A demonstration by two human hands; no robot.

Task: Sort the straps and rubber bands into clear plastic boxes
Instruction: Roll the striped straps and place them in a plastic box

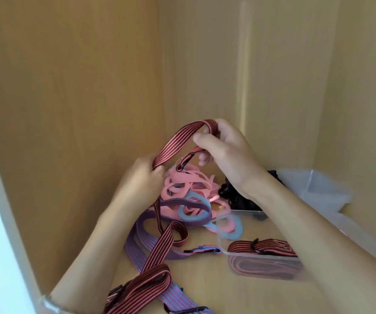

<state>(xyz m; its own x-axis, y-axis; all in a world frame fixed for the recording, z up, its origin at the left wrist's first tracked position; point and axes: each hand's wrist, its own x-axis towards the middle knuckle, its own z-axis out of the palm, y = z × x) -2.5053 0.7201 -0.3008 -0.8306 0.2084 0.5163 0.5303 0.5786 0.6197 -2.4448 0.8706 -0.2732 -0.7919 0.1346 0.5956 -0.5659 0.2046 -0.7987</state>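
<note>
Above the back half of the surface, I am holding the red-and-black strap (173, 141) up between both hands so its length is hanging free of the tangle below. My left hand (144, 175) is gripping it, fingers curled tight round the band. My right hand (225, 150) is pinching the top of a fold between thumb and curled fingers. I am doubling it over, I judge, so it goes in as a flat bundle. Its tail is trailing down toward the front edge, crossing a purple strap (137, 241).

Just under my hands, the pink and blue rubber bands (187, 189) are lying in a heap, not yet sorted. By the right edge a clear box (224, 251) is already holding a folded strap (261, 247) of the same pattern, which is why I am shaping my fold likewise. Another clear box (323, 186) is sitting in the back right corner, with black bands (232, 193) beside it. Whether those are lying in a box, I cannot tell.
</note>
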